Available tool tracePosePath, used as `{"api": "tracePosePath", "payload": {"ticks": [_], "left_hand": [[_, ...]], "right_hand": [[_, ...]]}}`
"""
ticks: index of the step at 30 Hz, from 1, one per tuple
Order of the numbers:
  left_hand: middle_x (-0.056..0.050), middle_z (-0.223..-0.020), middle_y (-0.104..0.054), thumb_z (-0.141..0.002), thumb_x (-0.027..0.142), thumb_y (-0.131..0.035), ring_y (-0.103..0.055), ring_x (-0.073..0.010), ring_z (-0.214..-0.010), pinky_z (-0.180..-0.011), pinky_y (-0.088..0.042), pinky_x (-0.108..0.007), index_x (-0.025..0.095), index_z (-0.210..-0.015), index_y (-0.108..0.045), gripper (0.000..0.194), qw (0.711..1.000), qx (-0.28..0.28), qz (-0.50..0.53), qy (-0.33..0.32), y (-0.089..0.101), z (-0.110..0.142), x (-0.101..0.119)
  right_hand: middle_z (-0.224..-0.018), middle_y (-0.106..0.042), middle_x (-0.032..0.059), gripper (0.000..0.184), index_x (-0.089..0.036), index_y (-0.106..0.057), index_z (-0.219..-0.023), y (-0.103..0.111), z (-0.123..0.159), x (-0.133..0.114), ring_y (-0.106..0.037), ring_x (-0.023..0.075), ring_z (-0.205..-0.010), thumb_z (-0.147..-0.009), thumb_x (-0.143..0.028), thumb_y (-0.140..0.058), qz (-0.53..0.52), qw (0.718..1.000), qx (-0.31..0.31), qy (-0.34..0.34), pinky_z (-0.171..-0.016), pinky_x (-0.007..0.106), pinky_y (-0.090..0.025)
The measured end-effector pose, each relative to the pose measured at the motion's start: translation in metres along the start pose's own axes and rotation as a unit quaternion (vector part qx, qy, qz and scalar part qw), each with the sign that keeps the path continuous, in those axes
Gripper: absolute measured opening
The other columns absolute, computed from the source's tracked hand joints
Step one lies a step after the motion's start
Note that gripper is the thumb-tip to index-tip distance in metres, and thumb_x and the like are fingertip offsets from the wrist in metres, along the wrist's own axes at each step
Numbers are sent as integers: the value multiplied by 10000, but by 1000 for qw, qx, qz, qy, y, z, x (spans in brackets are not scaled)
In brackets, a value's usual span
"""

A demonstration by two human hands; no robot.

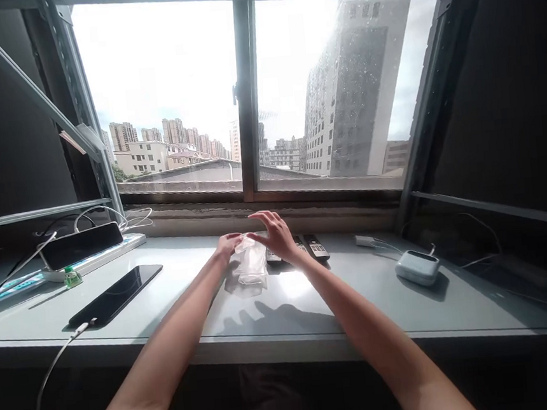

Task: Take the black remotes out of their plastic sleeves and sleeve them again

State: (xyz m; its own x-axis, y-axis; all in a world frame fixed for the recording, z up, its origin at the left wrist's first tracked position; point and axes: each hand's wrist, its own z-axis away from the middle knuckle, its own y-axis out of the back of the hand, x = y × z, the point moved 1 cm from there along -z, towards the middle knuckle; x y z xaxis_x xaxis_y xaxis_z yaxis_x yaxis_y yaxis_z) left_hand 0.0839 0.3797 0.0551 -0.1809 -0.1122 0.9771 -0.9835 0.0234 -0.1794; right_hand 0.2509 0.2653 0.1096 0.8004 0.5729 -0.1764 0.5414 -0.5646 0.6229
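Both my arms reach forward over a pale grey desk (311,304) below a window. My left hand (228,244) is closed on the top edge of a clear plastic bag (251,267) that hangs down onto the desk. My right hand (276,233) pinches the same top edge with thumb and forefinger, while its other fingers are spread above the bag. Just behind my right hand lie two dark remote controls (306,248) side by side.
A black phone (116,295) on a white cable lies at the left. Behind it a second phone (81,245) leans on a white power strip (96,259). A small white box (417,267) with cables sits at the right. Metal shelf frames stand on both sides.
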Motion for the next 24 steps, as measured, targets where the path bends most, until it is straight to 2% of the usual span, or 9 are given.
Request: {"api": "tracePosePath", "payload": {"ticks": [2,5,7,12,14,20,24], "left_hand": [[-51,-744,-664,-586,165,-843,-640,-167,-687,-630,-498,-276,132,-821,-637,313,998,-1,-48,-39,-7,3,-8],[-39,-736,-667,-554,267,-856,-611,-164,-663,-593,-448,-266,145,-901,-646,424,984,-94,-104,-111,-16,4,-7],[-38,-716,-660,-535,331,-864,-597,-166,-640,-593,-438,-274,146,-930,-633,493,978,-127,-112,-120,-20,6,-4],[-66,-794,-665,-532,371,-865,-602,-172,-675,-616,-439,-288,149,-935,-619,522,985,-97,-91,-107,-20,14,0],[-69,-818,-665,-542,380,-859,-602,-172,-699,-635,-439,-290,149,-922,-625,503,986,-85,-87,-110,-18,16,2],[-62,-831,-665,-545,351,-851,-592,-165,-697,-640,-435,-293,152,-910,-628,472,987,-88,-75,-109,-19,17,0],[-48,-764,-651,-588,285,-837,-605,-175,-711,-645,-445,-294,156,-902,-621,403,990,-79,-55,-104,-25,20,-1]], "right_hand": [[-1298,-600,64,388,-262,-591,-1274,-12,11,5,-516,248,-1188,-911,-338,-703,26,998,-47,44,-960,397,-417],[-1278,-614,49,351,-277,-607,-1265,-14,24,6,-521,235,-1171,-924,-275,-688,76,994,-64,52,-966,400,-405],[-1267,-621,53,320,-272,-624,-1249,-13,26,5,-527,235,-1160,-935,-229,-667,101,990,-71,63,-966,400,-402],[-1275,-620,74,273,-238,-647,-1220,-13,23,2,-545,241,-1131,-951,-282,-650,103,978,-101,149,-964,398,-408],[-1287,-613,75,276,-227,-645,-1224,-12,24,4,-540,243,-1137,-949,-254,-650,115,975,-97,163,-967,397,-406],[-1249,-626,83,245,-211,-671,-1181,-13,26,10,-559,250,-1103,-955,-157,-596,157,975,-90,130,-934,399,-413],[-1179,-653,73,243,-208,-698,-1109,-13,26,3,-587,234,-1058,-943,-104,-554,140,986,-71,56,-881,372,-429]]}}
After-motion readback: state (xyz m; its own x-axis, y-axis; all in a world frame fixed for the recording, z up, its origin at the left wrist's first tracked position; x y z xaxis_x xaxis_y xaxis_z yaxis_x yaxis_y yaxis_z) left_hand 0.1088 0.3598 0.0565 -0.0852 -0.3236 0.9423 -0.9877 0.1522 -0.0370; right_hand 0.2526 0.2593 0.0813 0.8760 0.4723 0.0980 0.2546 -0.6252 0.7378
